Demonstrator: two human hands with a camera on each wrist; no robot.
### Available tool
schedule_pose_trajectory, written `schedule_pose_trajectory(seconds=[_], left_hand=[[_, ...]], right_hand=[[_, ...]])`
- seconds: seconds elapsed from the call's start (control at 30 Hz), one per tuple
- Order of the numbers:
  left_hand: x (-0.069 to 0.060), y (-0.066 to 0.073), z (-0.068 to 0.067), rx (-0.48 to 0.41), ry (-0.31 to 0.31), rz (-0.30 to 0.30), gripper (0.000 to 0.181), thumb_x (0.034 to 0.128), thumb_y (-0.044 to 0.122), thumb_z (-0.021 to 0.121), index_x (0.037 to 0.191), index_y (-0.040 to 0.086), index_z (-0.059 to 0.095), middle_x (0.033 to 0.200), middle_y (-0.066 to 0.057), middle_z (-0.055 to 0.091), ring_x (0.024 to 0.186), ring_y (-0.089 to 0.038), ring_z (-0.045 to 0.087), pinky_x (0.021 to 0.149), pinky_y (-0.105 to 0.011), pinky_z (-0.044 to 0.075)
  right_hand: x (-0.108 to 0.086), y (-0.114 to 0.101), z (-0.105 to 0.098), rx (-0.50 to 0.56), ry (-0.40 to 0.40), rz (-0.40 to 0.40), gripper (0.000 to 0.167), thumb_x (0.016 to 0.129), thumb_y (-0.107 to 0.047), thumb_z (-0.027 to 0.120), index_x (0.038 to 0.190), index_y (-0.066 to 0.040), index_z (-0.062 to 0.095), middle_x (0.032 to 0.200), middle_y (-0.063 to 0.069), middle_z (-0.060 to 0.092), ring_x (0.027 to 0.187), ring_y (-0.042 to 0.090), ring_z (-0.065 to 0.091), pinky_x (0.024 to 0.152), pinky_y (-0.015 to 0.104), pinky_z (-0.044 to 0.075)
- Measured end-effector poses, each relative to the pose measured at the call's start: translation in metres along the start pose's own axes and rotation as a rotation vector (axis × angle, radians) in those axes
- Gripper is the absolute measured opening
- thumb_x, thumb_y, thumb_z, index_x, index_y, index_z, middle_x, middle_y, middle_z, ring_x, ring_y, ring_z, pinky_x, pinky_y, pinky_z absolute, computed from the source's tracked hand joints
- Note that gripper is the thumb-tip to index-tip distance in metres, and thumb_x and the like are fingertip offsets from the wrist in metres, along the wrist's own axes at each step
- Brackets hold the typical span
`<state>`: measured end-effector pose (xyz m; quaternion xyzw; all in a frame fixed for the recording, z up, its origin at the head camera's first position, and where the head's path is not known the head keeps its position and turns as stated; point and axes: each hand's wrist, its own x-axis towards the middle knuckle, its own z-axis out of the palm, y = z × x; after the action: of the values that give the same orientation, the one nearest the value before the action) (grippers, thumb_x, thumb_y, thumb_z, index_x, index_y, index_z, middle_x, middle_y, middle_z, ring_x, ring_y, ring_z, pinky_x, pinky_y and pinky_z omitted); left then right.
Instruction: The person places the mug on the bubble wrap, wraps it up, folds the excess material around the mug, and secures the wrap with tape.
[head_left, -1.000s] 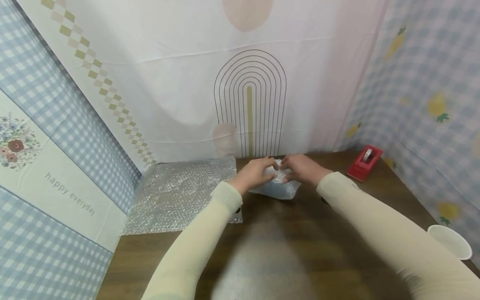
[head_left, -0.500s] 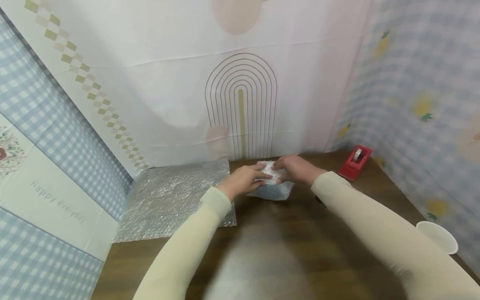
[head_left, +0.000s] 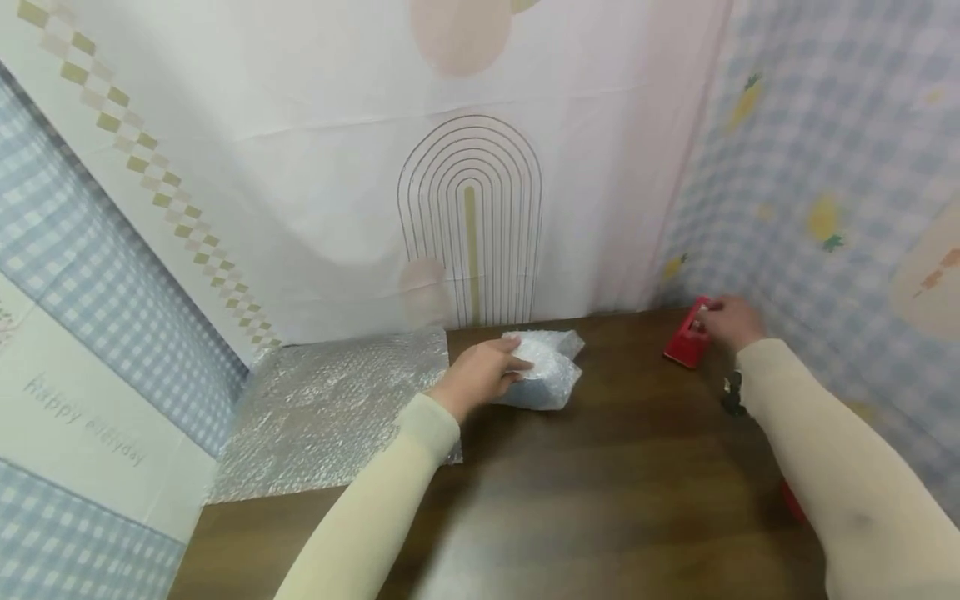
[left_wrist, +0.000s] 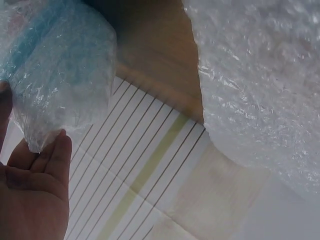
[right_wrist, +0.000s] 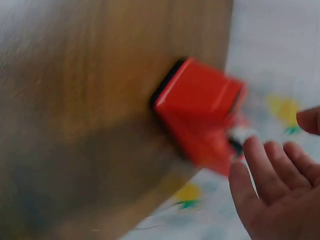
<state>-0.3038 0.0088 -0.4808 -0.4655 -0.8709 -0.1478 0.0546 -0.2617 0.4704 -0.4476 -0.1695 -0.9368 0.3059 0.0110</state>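
Observation:
A bundle of bubble wrap (head_left: 551, 367) with something blue inside lies at the table's back edge. My left hand (head_left: 480, 375) holds its left side, fingers and thumb around it; in the left wrist view the fingertips of that hand (left_wrist: 42, 180) pinch the wrap's gathered corner (left_wrist: 60, 90). At the right, my right hand (head_left: 735, 321) is at the upper end of a red tape dispenser (head_left: 686, 342). The right wrist view shows this hand (right_wrist: 280, 185) with extended, parted fingers beside the dispenser (right_wrist: 200, 105), which is blurred; contact is unclear.
A flat sheet of bubble wrap (head_left: 337, 408) covers the table's left back part, close to the left hand. Patterned cloths (head_left: 315, 208) hang behind and at both sides. Something red (head_left: 792, 502) shows partly behind the right sleeve.
My right hand has left the wrapped bundle and moved right to the tape dispenser. My left hand stays on the bundle. The right forearm now covers the place of the white bowl.

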Motion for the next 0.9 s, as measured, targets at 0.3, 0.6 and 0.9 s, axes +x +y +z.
schedule_pose_trajectory(seconds=[0.3,0.6,0.9], left_hand=[[-0.013,0.018,-0.001,0.037,0.040,-0.081,0.025,0.1057,0.024,0.083,0.131,0.024,0.087,0.159,-0.016,0.070,0.146,-0.031,0.071,0.117,-0.045,0.063],[-0.003,0.032,-0.001,0.079,0.016,-0.097,0.026,0.1060,0.026,0.083,0.131,0.027,0.086,0.159,-0.012,0.070,0.146,-0.026,0.072,0.117,-0.041,0.063],[0.006,0.040,0.000,0.075,-0.023,-0.108,0.027,0.1071,0.026,0.081,0.133,0.029,0.085,0.163,-0.009,0.067,0.144,-0.026,0.073,0.118,-0.039,0.062]], right_hand=[[-0.001,0.010,0.014,0.116,-0.022,0.113,0.032,0.110,-0.022,0.059,0.111,0.010,0.063,0.087,0.005,0.071,0.082,0.017,0.064,0.068,0.028,0.052],[0.012,0.040,0.005,0.100,-0.078,0.197,0.038,0.105,-0.023,0.067,0.070,-0.014,0.057,0.072,-0.002,0.055,0.074,0.021,0.056,0.065,0.037,0.053],[0.019,0.065,0.001,0.088,-0.062,0.269,0.024,0.105,-0.024,0.066,0.097,-0.001,0.068,0.089,0.007,0.060,0.091,0.030,0.058,0.073,0.041,0.056]])
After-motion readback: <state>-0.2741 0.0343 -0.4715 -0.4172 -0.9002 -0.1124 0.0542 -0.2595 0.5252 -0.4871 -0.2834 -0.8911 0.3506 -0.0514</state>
